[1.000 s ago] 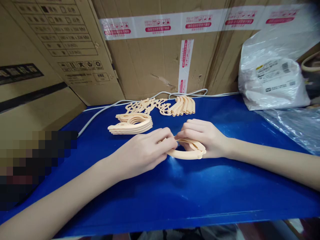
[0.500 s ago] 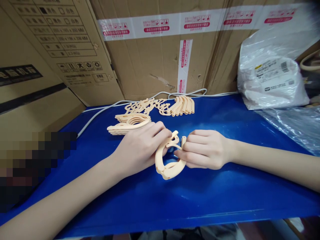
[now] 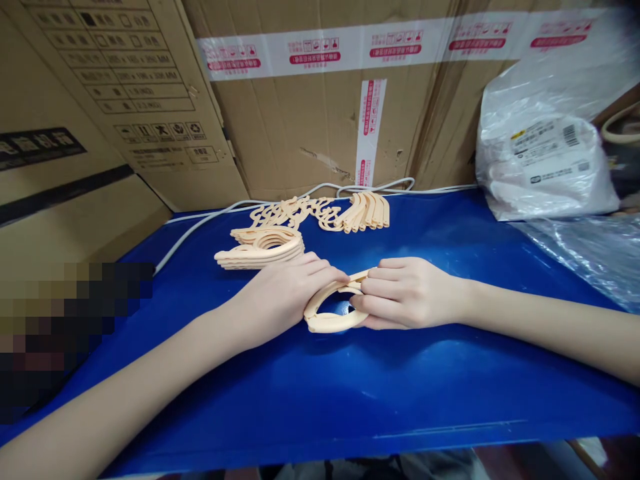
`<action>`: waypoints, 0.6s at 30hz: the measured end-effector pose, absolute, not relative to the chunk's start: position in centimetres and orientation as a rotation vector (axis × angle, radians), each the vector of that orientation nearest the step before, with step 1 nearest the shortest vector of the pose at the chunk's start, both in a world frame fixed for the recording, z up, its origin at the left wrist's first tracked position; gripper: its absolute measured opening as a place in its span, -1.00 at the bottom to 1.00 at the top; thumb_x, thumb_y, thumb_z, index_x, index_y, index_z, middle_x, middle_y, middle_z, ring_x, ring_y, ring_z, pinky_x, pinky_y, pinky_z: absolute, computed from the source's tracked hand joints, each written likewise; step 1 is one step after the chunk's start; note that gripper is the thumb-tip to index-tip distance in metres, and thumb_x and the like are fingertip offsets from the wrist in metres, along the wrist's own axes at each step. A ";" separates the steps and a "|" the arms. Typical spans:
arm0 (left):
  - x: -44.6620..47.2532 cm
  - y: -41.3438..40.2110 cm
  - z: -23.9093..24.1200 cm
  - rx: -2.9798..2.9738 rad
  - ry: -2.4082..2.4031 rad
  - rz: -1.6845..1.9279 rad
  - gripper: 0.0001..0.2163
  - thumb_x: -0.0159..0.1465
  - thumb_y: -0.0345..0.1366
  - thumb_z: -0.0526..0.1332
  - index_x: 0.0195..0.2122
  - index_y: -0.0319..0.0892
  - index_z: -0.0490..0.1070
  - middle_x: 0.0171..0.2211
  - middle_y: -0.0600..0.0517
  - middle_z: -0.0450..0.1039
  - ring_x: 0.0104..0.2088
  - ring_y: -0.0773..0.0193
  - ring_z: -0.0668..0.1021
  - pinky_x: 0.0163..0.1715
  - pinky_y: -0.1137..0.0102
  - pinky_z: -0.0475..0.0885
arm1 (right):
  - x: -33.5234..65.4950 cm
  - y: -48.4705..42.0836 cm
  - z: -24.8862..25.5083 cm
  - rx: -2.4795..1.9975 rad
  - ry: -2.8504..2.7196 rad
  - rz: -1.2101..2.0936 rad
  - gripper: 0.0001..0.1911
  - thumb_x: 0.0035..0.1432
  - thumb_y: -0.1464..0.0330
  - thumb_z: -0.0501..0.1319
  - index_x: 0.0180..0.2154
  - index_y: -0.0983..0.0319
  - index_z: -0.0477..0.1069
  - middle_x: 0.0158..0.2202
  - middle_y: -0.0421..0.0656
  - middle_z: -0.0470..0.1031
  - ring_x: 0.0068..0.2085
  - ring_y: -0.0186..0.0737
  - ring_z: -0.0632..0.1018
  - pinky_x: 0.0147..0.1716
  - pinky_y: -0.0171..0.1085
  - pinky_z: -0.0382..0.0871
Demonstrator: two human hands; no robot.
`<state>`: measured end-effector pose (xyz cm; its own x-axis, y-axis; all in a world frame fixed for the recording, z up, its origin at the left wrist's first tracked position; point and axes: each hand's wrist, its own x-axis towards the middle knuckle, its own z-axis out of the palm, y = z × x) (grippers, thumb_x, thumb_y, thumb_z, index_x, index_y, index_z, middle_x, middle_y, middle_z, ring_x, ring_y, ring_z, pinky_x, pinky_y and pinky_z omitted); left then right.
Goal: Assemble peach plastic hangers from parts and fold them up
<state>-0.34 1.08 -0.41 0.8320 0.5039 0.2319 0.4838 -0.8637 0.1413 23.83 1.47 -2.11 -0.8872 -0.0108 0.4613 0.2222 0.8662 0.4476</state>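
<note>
Both hands grip one peach plastic folding hanger [image 3: 327,321] just above the blue table [image 3: 350,400]. My left hand [image 3: 280,300] is closed on its left side, fingers over the top edge. My right hand [image 3: 405,293] is closed on its right end, and hides that end. The hanger is folded into a flat loop. Behind my left hand lies a stack of folded hangers [image 3: 263,248]. Further back lies a row of unfolded hangers [image 3: 325,212].
Cardboard boxes [image 3: 310,100] wall the back and left of the table. A white cable [image 3: 200,223] runs along their foot. A white plastic bag with labels [image 3: 543,160] and clear plastic film [image 3: 590,257] lie at the right.
The hanger was flat in both hands, then tipped up and part-opened half a second ago. Now it is folded shut into a loop and laid flat again between the hands.
</note>
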 end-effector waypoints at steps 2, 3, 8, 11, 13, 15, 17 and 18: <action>-0.3 1.1 -0.4 2.895 0.802 0.404 -0.80 0.39 -0.37 0.10 0.02 -0.14 0.38 -0.15 0.06 0.48 -0.14 0.28 0.46 -0.16 0.39 0.31 | 23.9 1.6 -2.2 -0.173 -2.607 -0.667 -0.62 0.42 0.24 -0.05 -0.37 0.23 0.39 -0.48 -0.23 0.41 -0.44 -0.33 0.40 -0.44 -0.28 0.17; -0.3 1.1 -0.3 2.882 0.800 0.408 -0.80 0.40 -0.36 0.09 0.02 -0.15 0.39 -0.16 0.06 0.49 -0.15 0.28 0.46 -0.17 0.39 0.31 | 23.9 1.6 -2.2 -0.183 -2.623 -0.657 -0.62 0.42 0.22 -0.05 -0.37 0.23 0.39 -0.46 -0.22 0.42 -0.45 -0.33 0.40 -0.44 -0.28 0.17; 0.1 0.8 0.1 2.824 0.833 0.440 -0.79 0.43 -0.32 0.04 -0.03 -0.17 0.43 -0.19 0.05 0.51 -0.19 0.30 0.47 -0.18 0.38 0.32 | 24.0 1.8 -2.2 -0.228 -2.670 -0.628 -0.60 0.42 0.17 -0.06 -0.33 0.23 0.37 -0.42 -0.21 0.46 -0.43 -0.33 0.41 -0.43 -0.29 0.19; 0.2 0.5 0.2 2.806 0.871 0.389 -0.80 0.40 -0.26 0.09 -0.08 -0.17 0.45 -0.20 0.05 0.51 -0.20 0.28 0.48 -0.19 0.36 0.32 | 23.9 1.8 -2.2 -0.223 -2.668 -0.613 -0.61 0.41 0.16 -0.04 -0.32 0.24 0.38 -0.40 -0.20 0.48 -0.41 -0.32 0.42 -0.42 -0.29 0.21; 0.2 0.3 0.2 2.810 0.900 0.370 -0.80 0.38 -0.22 0.13 -0.10 -0.17 0.46 -0.22 0.05 0.50 -0.21 0.26 0.48 -0.23 0.35 0.31 | 23.9 1.8 -2.2 -0.213 -2.662 -0.604 -0.61 0.40 0.15 -0.02 -0.33 0.25 0.39 -0.40 -0.19 0.48 -0.41 -0.31 0.42 -0.43 -0.29 0.21; 0.3 0.3 0.1 2.822 0.935 0.396 -0.82 0.35 -0.22 0.16 -0.13 -0.17 0.47 -0.26 0.05 0.51 -0.23 0.25 0.48 -0.26 0.35 0.30 | 23.8 1.8 -2.2 -0.205 -2.664 -0.596 -0.61 0.39 0.14 -0.01 -0.32 0.25 0.40 -0.40 -0.19 0.48 -0.40 -0.30 0.43 -0.43 -0.29 0.22; 0.4 0.3 -0.1 2.831 0.965 0.441 -0.86 0.34 -0.25 0.18 -0.18 -0.17 0.48 -0.29 0.06 0.51 -0.26 0.26 0.48 -0.28 0.36 0.29 | 23.8 1.8 -2.2 -0.201 -2.675 -0.590 -0.61 0.39 0.14 -0.02 -0.28 0.25 0.40 -0.38 -0.18 0.48 -0.38 -0.30 0.44 -0.43 -0.28 0.22; 0.4 0.3 -0.2 2.832 0.979 0.469 -0.87 0.33 -0.27 0.19 -0.20 -0.17 0.48 -0.31 0.06 0.51 -0.27 0.26 0.48 -0.29 0.37 0.29 | 23.8 1.8 -2.3 -0.200 -2.681 -0.586 -0.62 0.39 0.14 -0.02 -0.27 0.26 0.41 -0.37 -0.17 0.48 -0.37 -0.30 0.45 -0.43 -0.28 0.22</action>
<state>0.42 0.26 -0.19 0.7444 0.6179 0.2531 0.5842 -0.7862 0.2012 23.83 1.78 -2.25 -0.9147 0.0552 0.4003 0.2172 0.9025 0.3719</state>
